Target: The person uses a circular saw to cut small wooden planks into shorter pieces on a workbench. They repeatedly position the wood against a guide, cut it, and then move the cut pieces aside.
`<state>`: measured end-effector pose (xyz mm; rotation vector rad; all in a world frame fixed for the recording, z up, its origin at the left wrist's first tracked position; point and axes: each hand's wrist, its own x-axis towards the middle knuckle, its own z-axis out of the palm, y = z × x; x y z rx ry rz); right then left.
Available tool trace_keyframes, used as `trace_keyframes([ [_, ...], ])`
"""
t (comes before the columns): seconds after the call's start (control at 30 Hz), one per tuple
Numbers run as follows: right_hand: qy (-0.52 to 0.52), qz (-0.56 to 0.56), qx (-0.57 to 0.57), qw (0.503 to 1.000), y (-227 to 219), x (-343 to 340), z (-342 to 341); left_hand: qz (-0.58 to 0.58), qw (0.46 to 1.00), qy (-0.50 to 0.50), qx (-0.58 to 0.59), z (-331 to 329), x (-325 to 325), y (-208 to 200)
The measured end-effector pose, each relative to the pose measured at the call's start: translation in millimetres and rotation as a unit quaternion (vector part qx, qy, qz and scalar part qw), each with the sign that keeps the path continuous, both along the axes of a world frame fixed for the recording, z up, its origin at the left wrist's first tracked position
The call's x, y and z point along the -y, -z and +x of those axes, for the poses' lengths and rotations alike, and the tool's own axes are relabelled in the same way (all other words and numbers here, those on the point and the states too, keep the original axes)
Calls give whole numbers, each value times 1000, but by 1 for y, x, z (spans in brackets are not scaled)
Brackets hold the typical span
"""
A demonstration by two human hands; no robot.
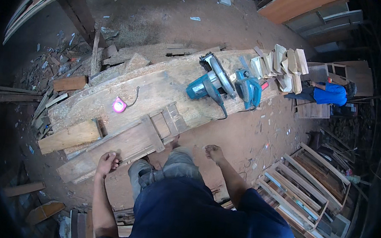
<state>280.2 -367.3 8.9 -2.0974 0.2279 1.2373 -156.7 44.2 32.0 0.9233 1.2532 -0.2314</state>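
A wooden panel with a framed opening lies along the near edge of a long workbench. My left hand is over the panel's near edge, fingers curled; whether it touches the wood I cannot tell. To the right, my right hand hangs in the air off the bench, its fingers closed. What either hand holds, if anything, is hidden. Beyond the panel, a pink tape measure with a dark strap rests on the bench. A teal circular saw and a teal electric planer stand farther right.
Wooden wedge-like pieces are heaped at the bench's right end. A person in a blue shirt is beyond it. Wooden frames lie stacked at right. A thick board sits at the bench's left end, with scraps behind.
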Motion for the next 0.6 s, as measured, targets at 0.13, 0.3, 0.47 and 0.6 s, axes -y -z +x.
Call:
trace_keyframes([
  [0.13,-59,52,10,997,1,-59,-49,-16,999,37,-3,-22,-27,-13],
  [0.3,-45,75,-7,996,5,-81,-70,-44,996,77,6,-36,-46,-15],
  [0.47,-20,36,0,999,12,-63,-73,-52,993,102,-4,-30,-60,-22],
  [0.6,3,-9,12,1000,20,-46,-74,-64,992,108,-3,-27,-68,-22],
])
